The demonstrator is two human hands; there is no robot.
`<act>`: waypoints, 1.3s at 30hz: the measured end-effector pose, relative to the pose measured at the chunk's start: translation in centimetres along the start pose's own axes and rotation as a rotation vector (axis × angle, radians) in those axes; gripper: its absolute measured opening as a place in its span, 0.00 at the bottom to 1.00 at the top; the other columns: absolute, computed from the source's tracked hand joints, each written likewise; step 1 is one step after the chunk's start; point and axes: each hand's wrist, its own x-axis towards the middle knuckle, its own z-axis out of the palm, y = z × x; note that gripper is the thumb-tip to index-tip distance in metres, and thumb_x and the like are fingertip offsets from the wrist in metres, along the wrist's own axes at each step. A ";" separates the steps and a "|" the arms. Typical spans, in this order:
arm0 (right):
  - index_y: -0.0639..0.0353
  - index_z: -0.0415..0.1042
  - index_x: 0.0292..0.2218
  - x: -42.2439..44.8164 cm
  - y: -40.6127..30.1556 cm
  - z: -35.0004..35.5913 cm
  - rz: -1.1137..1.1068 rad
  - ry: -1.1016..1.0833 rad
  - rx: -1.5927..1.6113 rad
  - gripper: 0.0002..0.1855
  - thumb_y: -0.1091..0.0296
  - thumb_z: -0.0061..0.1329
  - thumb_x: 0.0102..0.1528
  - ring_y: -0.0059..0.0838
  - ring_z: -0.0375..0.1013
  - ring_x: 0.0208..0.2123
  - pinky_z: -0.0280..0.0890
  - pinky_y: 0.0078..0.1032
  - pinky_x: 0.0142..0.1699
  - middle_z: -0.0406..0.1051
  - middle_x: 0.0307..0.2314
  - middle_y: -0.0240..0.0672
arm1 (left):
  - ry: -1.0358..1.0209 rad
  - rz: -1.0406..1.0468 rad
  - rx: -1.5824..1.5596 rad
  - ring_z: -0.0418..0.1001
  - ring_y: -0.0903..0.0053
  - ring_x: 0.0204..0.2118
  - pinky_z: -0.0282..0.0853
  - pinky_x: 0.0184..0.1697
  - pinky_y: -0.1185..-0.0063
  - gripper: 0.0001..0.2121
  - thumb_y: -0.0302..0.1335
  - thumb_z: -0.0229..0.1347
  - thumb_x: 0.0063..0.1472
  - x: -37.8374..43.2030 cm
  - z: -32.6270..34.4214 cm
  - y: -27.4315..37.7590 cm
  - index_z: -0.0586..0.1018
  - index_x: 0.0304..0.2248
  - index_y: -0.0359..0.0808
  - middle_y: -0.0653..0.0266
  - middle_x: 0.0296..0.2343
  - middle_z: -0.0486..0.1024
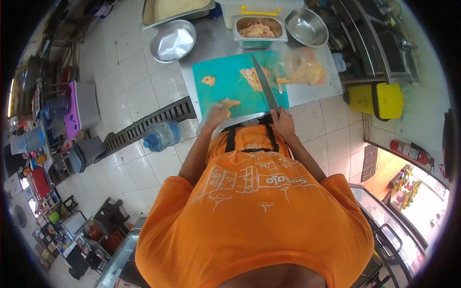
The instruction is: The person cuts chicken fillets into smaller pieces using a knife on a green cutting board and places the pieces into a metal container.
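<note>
My right hand [283, 123] grips the handle of a large kitchen knife [264, 84], its blade slanting up and left across the turquoise cutting board [223, 68]. Beside the blade lies a pile of pale raw meat, likely chicken [251, 79]. In what looks like a clear plastic glove, my left hand [216, 116] is at the board's near left edge with its fingers around a piece of meat [232, 103]; motion blurs it. Another small meat piece [208, 80] rests farther up on the board's left. A clear plastic bag of meat [302, 68] overlaps the board's right side.
Beyond the board on the steel table [329, 77] stand a steel pan of cut meat [258, 30] and a steel bowl [307, 28]. Another bowl [174, 41] holds a silvery sheet. A water bottle [162, 135] lies near a floor drain [151, 120]. A yellow bin [387, 100] stands right.
</note>
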 end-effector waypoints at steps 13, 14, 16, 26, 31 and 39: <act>0.66 0.67 0.36 4.7 -9.7 4.9 -0.295 -0.381 -0.212 0.16 0.61 0.37 0.58 0.58 0.71 0.31 0.65 0.48 0.37 0.71 0.26 0.55 | 0.348 0.102 -0.163 0.74 0.82 0.28 0.68 0.35 0.83 0.13 0.32 0.47 0.63 -1.9 -5.6 -1.9 0.81 0.32 0.35 0.65 0.26 0.79; 0.67 0.67 0.36 4.7 -9.4 4.7 -0.246 -0.352 -0.207 0.16 0.62 0.37 0.58 0.58 0.71 0.31 0.65 0.48 0.37 0.71 0.26 0.56 | 0.338 0.100 -0.227 0.74 0.83 0.28 0.68 0.35 0.84 0.12 0.31 0.48 0.62 -1.8 -5.9 -2.0 0.81 0.32 0.34 0.65 0.26 0.79; 0.68 0.67 0.36 4.3 -8.4 4.0 -0.220 -0.275 -0.218 0.16 0.63 0.36 0.59 0.58 0.71 0.30 0.65 0.48 0.36 0.71 0.25 0.56 | 0.326 0.091 -0.358 0.73 0.86 0.28 0.68 0.34 0.86 0.09 0.28 0.51 0.60 -2.0 -6.4 -2.1 0.80 0.32 0.31 0.67 0.27 0.79; 0.66 0.64 0.36 1.7 -1.6 -0.8 -0.019 -0.069 -0.081 0.18 0.56 0.37 0.59 0.60 0.70 0.31 0.62 0.51 0.36 0.70 0.25 0.58 | 0.182 0.086 -0.341 0.72 0.85 0.24 0.66 0.23 0.86 0.07 0.28 0.59 0.54 1.1 -3.3 4.8 0.80 0.29 0.33 0.68 0.23 0.76; 0.67 0.64 0.36 1.0 -2.0 -0.8 0.019 -0.128 -0.049 0.20 0.54 0.38 0.59 0.60 0.70 0.33 0.62 0.50 0.38 0.70 0.26 0.59 | 0.180 -0.297 0.247 0.72 0.82 0.22 0.66 0.25 0.82 0.13 0.37 0.57 0.55 2.2 -2.3 6.8 0.80 0.30 0.34 0.63 0.22 0.77; 0.68 0.63 0.39 0.2 -2.6 1.3 -0.160 -0.298 -0.288 0.21 0.54 0.36 0.60 0.59 0.71 0.29 0.63 0.49 0.36 0.71 0.24 0.57 | 0.314 -0.045 0.337 0.73 0.78 0.20 0.67 0.25 0.77 0.15 0.42 0.56 0.53 4.1 -2.6 -1.5 0.81 0.29 0.37 0.65 0.17 0.75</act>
